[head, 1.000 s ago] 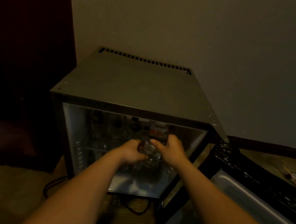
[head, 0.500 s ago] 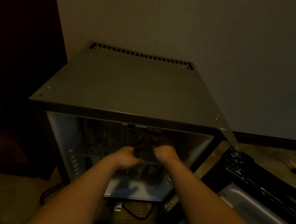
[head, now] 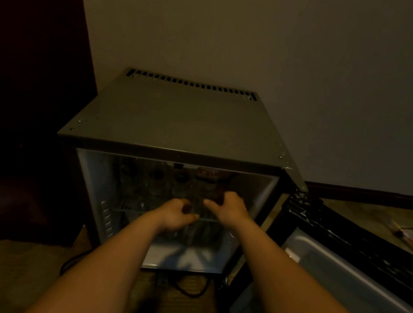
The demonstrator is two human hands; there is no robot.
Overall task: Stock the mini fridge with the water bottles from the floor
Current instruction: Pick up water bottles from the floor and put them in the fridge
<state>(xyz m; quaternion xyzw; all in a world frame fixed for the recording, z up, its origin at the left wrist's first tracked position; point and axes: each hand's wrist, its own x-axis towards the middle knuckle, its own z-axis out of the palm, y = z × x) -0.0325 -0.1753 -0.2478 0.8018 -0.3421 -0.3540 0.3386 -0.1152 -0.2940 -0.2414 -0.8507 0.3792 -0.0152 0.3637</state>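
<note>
A water bottle is clasped between the left hand and right hand at the mini fridge shelf. Just behind the grip, bottles are packed close; one could be toppled by a hard push.

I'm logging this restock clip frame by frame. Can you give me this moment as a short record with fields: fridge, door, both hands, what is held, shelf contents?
fridge: mini fridge, on the floor against the wall, interior lit
door: fridge door swung open to the right
left hand: left hand inside the fridge at shelf level, closed on a bottle
right hand: right hand inside, fingers on the same bottle
held item: water bottle, dim and blurred
shelf: wire shelf, several bottles behind; count unclear
cable: power cord on the floor below
</note>
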